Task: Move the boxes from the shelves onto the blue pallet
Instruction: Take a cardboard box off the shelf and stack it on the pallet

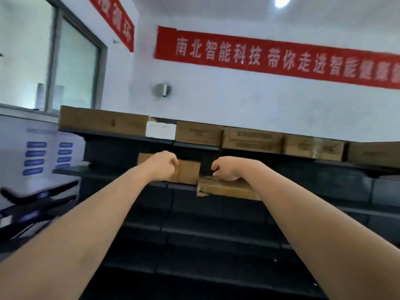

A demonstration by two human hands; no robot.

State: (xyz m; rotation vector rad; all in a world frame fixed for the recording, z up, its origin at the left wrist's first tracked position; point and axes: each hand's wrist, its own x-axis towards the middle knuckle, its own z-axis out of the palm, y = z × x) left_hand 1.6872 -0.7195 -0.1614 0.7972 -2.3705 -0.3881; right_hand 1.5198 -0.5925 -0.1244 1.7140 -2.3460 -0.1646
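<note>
Both my arms stretch toward a dark shelf unit (121,169). My left hand (162,165) hangs with loosely curled fingers in front of a small brown box (189,172) on the middle shelf and holds nothing. My right hand (225,167) hovers just above a flat, worn cardboard box (225,189) that juts over the shelf edge; its fingers are loosely curled too, and no grip shows. Several brown boxes line the top shelf (199,133), with a white box (160,131) among them. The blue pallet is out of view.
Lower shelves (194,230) of the dark unit run below my arms. A window (73,66) and a white panel with blue marks (36,156) are on the left. Dark folded frames (32,204) stand at the left edge. Red banners hang on the wall (270,57).
</note>
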